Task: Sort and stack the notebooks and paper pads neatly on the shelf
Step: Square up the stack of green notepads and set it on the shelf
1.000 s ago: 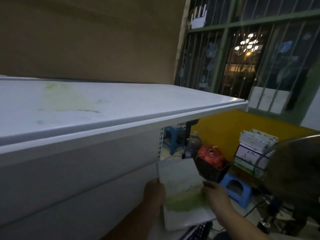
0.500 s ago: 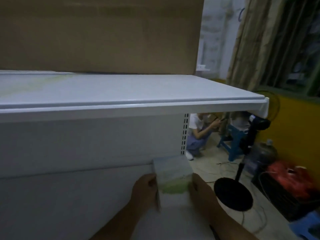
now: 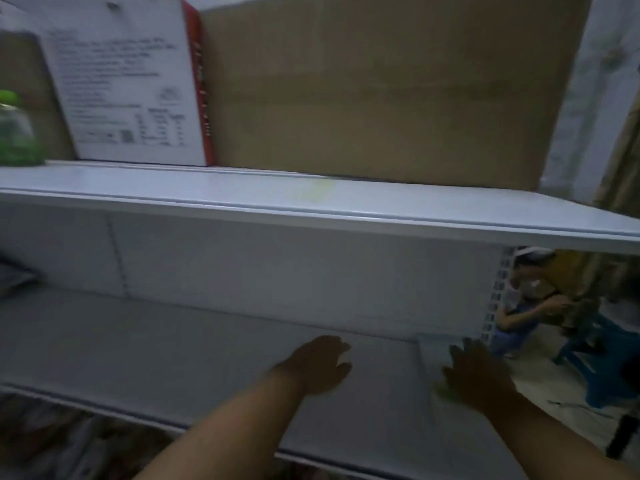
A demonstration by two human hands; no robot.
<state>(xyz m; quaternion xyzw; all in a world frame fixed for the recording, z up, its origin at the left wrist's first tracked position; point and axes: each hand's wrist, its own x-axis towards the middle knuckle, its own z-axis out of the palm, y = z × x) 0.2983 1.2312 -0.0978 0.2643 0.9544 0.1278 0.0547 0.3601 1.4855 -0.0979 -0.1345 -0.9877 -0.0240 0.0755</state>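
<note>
The top shelf (image 3: 242, 188) is carrying a green bottle (image 3: 15, 136), a printed box (image 3: 124, 88) and a cardboard box (image 3: 381, 88), left to right. Below, the left hand (image 3: 317, 365) is reaching over the lower shelf (image 3: 156, 341), fingers relaxed and close together, holding nothing. At that shelf's right end the pad (image 3: 431, 351) is lying flat and the right hand (image 3: 476, 374) is resting on it, fingers straight and slightly spread, with a person (image 3: 530, 306) crouching beyond beside a blue stool (image 3: 602, 368).
</note>
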